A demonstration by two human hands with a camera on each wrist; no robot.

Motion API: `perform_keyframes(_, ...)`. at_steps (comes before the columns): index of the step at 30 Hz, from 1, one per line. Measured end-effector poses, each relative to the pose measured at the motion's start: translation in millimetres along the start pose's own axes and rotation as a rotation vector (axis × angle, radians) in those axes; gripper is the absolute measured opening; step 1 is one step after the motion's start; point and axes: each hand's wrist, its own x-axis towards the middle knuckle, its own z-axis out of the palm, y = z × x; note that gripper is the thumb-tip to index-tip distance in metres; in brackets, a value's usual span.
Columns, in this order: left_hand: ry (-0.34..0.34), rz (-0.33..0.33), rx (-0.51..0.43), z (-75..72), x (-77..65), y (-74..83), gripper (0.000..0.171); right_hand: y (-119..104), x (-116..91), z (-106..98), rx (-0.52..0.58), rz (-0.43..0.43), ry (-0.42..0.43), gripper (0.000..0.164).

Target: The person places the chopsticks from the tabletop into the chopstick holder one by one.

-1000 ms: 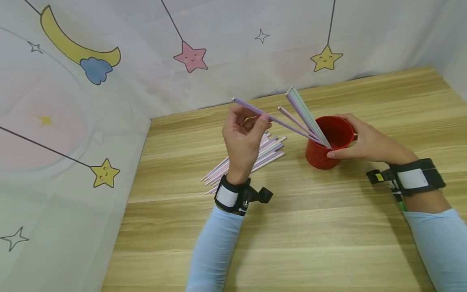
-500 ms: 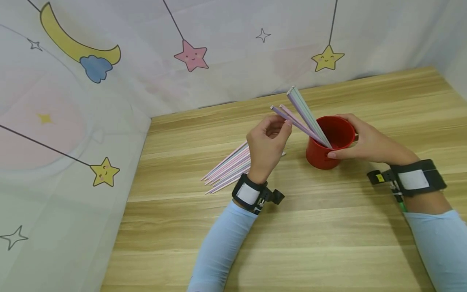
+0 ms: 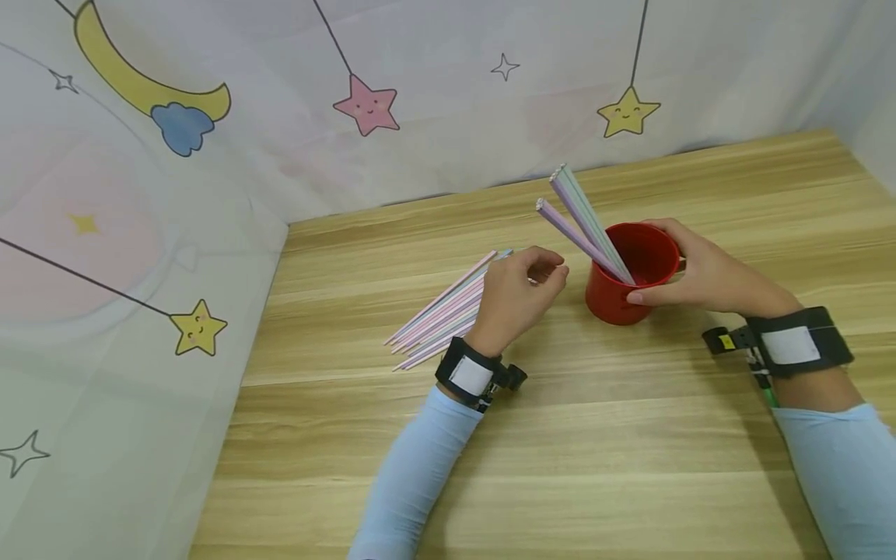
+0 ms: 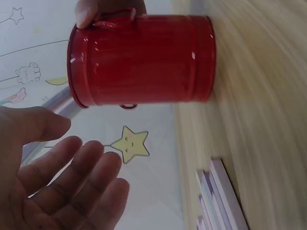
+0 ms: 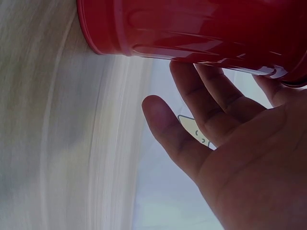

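A red mug (image 3: 616, 299) stands on the table, with several thin pastel sticks (image 3: 581, 225) leaning in it over its left rim. My right hand (image 3: 714, 272) grips the mug from the right, thumb at the near rim and fingers behind. In the right wrist view the fingers (image 5: 206, 96) lie along the red wall. My left hand (image 3: 521, 292) is left of the mug with nothing in it; its fingers (image 4: 91, 167) are loosely bent in the left wrist view. Under and behind it lies a pile of more sticks (image 3: 441, 311), partly hidden by the hand.
The wooden table (image 3: 595, 451) carries the mug and pile. A pale cloth backdrop (image 3: 448, 155) with printed stars and a moon rises behind it and at the left. Black straps with small cameras sit on both wrists.
My left hand brought a purple stick rightward to the mug, let it go among the others, then drew back down toward the pile. The right hand has stayed on the mug.
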Motion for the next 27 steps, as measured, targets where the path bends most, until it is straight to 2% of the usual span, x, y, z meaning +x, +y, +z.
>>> perform_keyframes(6,-0.151,-0.042,0.278,-15.1,-10.1,-18.0,0.024,0.7,1.0,2.1,0.006,-0.006,-0.004,0.089)
perform_keyframes(13,-0.321,-0.166,0.484,-36.6,-19.8,-29.7,0.024,2.1,1.0,3.2,-0.005,-0.012,0.001,0.089)
perform_keyframes(17,-0.422,-0.223,0.558,-46.4,-26.0,-37.2,0.027,1.2,0.1,3.2,0.007,-0.003,0.003,0.088)
perform_keyframes(20,-0.479,-0.248,0.573,-51.5,-30.0,-44.5,0.03,0.2,-0.8,2.9,0.015,0.004,0.005,0.088)
perform_keyframes(23,-0.503,-0.255,0.578,-54.4,-32.1,-52.5,0.029,-0.8,-1.1,2.3,0.008,0.011,0.005,0.089)
perform_keyframes(27,-0.497,-0.245,0.597,-56.5,-31.9,-59.2,0.024,-2.2,-0.2,1.7,0.0,0.02,0.0,0.089)
